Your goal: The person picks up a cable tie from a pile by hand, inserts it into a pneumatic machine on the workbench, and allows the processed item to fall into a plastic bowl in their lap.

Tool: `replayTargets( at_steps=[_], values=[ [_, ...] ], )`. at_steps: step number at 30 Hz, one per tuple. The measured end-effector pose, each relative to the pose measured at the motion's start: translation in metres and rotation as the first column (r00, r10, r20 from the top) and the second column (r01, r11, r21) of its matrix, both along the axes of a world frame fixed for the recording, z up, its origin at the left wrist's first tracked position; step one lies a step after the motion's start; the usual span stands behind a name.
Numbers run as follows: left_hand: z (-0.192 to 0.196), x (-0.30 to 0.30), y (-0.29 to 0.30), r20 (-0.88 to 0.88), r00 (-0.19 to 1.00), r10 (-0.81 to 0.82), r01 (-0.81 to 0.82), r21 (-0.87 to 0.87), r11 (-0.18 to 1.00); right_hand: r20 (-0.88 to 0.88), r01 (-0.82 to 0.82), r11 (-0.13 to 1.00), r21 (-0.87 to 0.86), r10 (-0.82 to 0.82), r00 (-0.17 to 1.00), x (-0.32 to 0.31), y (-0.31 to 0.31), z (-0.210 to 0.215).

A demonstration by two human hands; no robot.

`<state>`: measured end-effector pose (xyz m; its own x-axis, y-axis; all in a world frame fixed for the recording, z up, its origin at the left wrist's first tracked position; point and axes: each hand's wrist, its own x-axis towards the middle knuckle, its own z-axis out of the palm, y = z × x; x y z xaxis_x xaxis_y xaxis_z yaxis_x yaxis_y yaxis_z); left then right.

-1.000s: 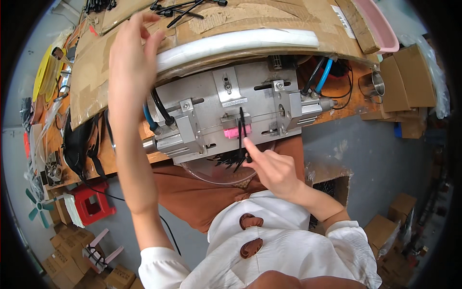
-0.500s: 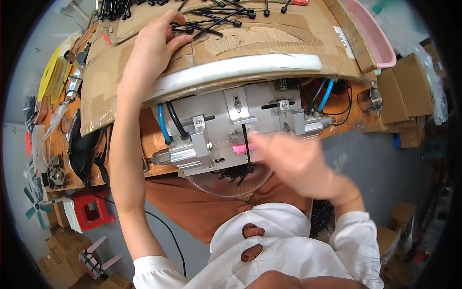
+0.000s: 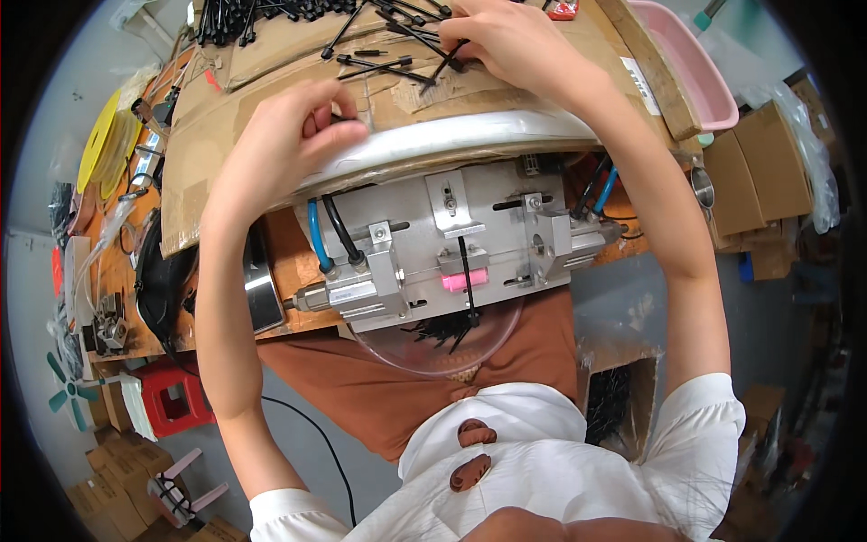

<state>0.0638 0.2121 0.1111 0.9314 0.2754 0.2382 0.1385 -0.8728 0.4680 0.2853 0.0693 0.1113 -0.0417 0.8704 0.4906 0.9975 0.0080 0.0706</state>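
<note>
My left hand (image 3: 293, 144) is curled just above the white padded strip at the cardboard's front edge. A dark bit shows between its thumb and fingers, too small to name. On the cardboard, my right hand (image 3: 515, 45) pinches a thin black rod (image 3: 442, 67) at the edge of loose black rods with knobbed ends (image 3: 384, 68). Below both hands is a metal fixture (image 3: 420, 217). One black rod (image 3: 467, 271) stands out from its middle bracket, across a pink block (image 3: 464, 279), its lower end above a clear bowl (image 3: 433, 359) with black pieces.
Blue hoses (image 3: 319, 237) and black hoses run into the fixture. A heap of black rods (image 3: 253, 16) lies at the far left of the cardboard. A pink tub (image 3: 691, 68) stands far right, near cardboard boxes (image 3: 768, 163). A red stool (image 3: 176, 395) is at left.
My right hand has gone from the fixture up to the loose rods on the cardboard. My left hand has drawn back from those rods toward the padded strip.
</note>
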Motion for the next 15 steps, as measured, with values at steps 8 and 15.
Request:
replayTargets(
  at_steps=[8, 15],
  values=[
    [-0.016, -0.03, -0.06, 0.344, 0.93, 0.134, -0.171, 0.081, 0.982, -0.047, 0.0, 0.89, 0.456, 0.024, 0.999, -0.001, -0.034, 0.014],
    [-0.1, -0.083, -0.196, 0.163, 0.977, 0.134, -0.139, 0.017, 0.99, -0.928, 0.188, 0.96, 0.21, 0.135, 0.347, -0.032, -0.102, 0.016]
  ],
)
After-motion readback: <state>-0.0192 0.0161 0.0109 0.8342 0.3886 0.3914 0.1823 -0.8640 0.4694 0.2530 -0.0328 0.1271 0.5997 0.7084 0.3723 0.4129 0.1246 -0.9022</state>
